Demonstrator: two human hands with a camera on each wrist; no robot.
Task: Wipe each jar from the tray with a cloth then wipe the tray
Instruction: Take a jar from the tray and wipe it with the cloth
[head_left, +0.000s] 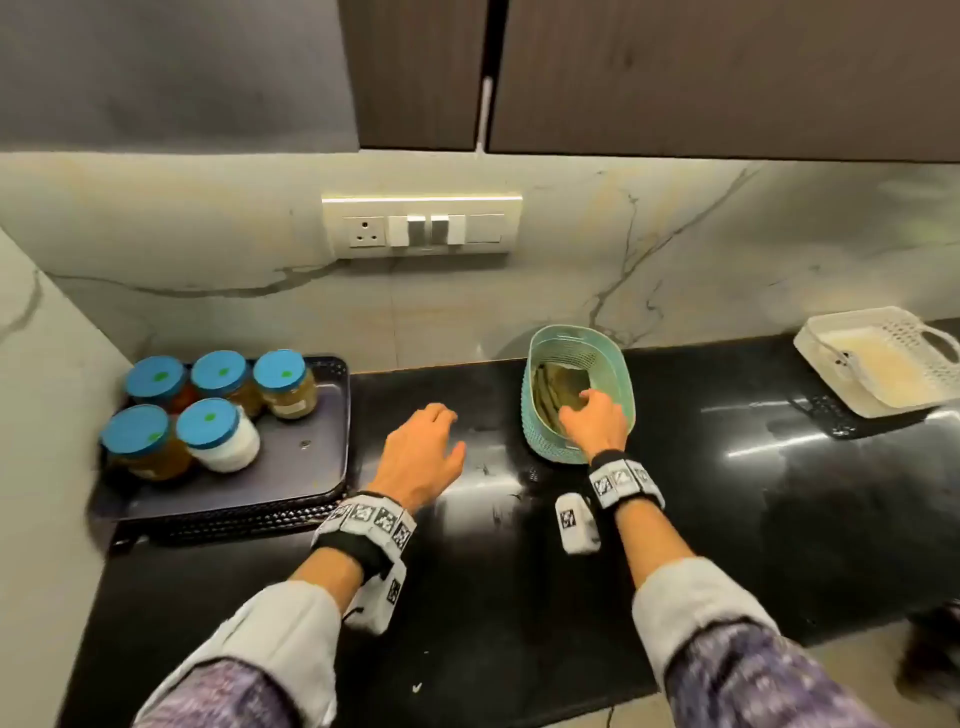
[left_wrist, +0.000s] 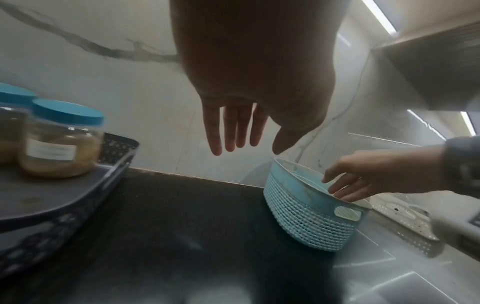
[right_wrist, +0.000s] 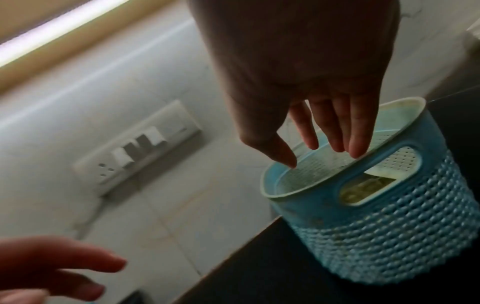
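Several glass jars with blue lids (head_left: 223, 371) stand on a dark tray (head_left: 291, 457) at the counter's left; the nearest-right jar (left_wrist: 59, 144) holds tan powder. A greenish cloth (head_left: 558, 387) lies folded inside a teal basket (head_left: 540, 441), and shows through the basket's handle hole (right_wrist: 363, 191). My right hand (head_left: 576, 405) reaches into the basket mouth with straight fingers (right_wrist: 335, 133) and holds nothing. My left hand (head_left: 447, 431) hovers open over the black counter between tray and basket, fingers (left_wrist: 233, 133) spread.
A white perforated tray (head_left: 883, 364) sits at the far right on the black counter (head_left: 519, 597). A switch panel (head_left: 421, 228) is on the marble wall behind. Dark cabinets hang overhead. A marble side wall closes the left end beside the tray.
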